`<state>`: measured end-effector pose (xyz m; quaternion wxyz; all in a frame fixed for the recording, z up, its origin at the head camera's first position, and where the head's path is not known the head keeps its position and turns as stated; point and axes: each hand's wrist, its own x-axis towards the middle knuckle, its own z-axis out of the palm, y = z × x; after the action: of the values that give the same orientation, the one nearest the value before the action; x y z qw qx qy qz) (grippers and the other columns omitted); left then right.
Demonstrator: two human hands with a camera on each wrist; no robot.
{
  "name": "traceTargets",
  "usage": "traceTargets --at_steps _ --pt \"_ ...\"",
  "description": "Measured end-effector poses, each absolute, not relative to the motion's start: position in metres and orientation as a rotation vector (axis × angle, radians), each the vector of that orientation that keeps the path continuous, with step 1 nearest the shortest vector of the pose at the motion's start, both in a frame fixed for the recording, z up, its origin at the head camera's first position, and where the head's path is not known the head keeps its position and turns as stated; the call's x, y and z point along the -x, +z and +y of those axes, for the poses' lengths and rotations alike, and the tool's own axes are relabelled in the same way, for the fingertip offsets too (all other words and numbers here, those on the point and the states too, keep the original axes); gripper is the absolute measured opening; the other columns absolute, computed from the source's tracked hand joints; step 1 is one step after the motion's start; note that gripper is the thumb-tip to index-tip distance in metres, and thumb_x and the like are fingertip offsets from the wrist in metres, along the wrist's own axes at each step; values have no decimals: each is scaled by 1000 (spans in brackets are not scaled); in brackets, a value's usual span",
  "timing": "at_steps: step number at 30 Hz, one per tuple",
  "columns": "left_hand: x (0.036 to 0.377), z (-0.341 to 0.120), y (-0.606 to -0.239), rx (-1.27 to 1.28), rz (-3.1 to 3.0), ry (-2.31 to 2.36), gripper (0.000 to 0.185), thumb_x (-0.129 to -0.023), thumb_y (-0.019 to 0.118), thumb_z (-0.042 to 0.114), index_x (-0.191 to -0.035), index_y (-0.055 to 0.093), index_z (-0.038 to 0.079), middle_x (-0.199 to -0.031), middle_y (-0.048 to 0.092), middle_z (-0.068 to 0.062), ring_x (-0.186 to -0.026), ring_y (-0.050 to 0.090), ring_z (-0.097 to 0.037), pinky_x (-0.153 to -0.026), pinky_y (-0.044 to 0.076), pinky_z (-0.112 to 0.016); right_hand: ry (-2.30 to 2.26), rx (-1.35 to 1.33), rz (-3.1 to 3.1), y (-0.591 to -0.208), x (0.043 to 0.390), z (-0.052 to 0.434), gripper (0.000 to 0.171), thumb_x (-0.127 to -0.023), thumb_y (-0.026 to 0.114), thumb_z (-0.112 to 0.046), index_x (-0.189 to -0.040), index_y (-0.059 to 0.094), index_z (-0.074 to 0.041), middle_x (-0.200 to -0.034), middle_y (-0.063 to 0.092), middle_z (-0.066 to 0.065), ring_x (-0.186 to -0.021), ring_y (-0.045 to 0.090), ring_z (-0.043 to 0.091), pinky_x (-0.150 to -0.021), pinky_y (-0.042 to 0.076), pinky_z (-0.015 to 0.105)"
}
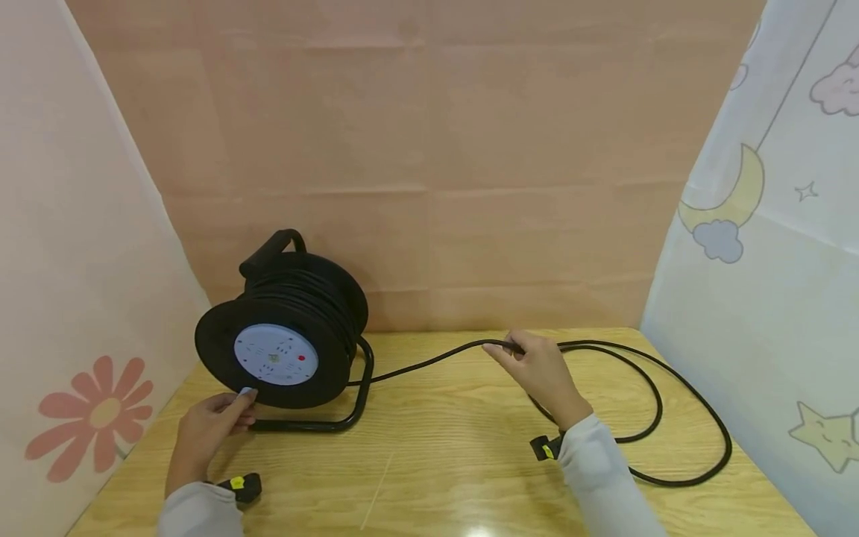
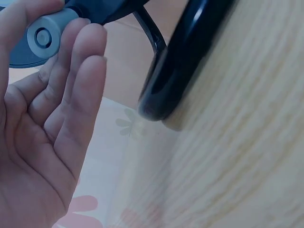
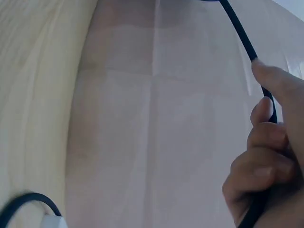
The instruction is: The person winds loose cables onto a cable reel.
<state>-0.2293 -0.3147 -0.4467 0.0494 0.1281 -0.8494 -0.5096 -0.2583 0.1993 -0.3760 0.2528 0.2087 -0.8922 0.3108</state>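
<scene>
Two hands are at work on the light wooden table [image 1: 443,455]. At the left, the left hand [image 1: 213,426] pinches the small grey winding knob [image 2: 43,34] at the lower rim of the black plastic cable reel [image 1: 282,332], thumb and fingertips closed around it. The reel stands upright in its black tubular metal stand [image 1: 335,418], carry handle on top, pale blue socket face toward the viewer. A black rubber cable [image 1: 429,363] runs from the reel rightward, raised above the table. The right hand [image 1: 540,377] grips this cable between thumb and curled fingers. Beyond it, the cable lies in loose loops on the table's right side.
</scene>
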Motion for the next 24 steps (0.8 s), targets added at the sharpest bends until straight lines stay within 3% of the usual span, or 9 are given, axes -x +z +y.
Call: traceTargets --at_steps 5,13,20,24 --pt "228 -313 -441 -486 -2490 -1557 67 -93 64 56 -115 65 -8 -88 73 -5 -75 71 -14 -68 59 -26 998 -611 -2491 -382 262 194 20 -103 59 -31 -89 61 -17 -58 38 -8 -48 34 7 -49 36 27" --pt "227 -311 -431 -576 -2260 -1680 70 -94 61 59 -120 60 -6 -84 71 4 -76 71 -12 -70 59 -25 918 -682 -2563 -388 260 179 19 -102 59 -38 -91 66 -24 -56 39 -13 -48 32 3 -48 35 24" --pt "231 -305 -422 -600 -1703 -2010 42 -85 81 38 -100 69 0 -78 72 0 -69 73 -12 -67 58 -23 959 -810 -2582 -396 261 169 12 -103 58 -22 -101 70 -21 -66 49 -14 -55 40 3 -52 40 25" --pt "232 -302 -416 -545 -1493 -2089 29 -82 85 26 -91 73 2 -79 74 -4 -67 72 -14 -65 58 -23 894 -847 -2633 -399 261 165 15 -104 57 -24 -105 71 -19 -73 54 -16 -56 42 2 -53 42 25"
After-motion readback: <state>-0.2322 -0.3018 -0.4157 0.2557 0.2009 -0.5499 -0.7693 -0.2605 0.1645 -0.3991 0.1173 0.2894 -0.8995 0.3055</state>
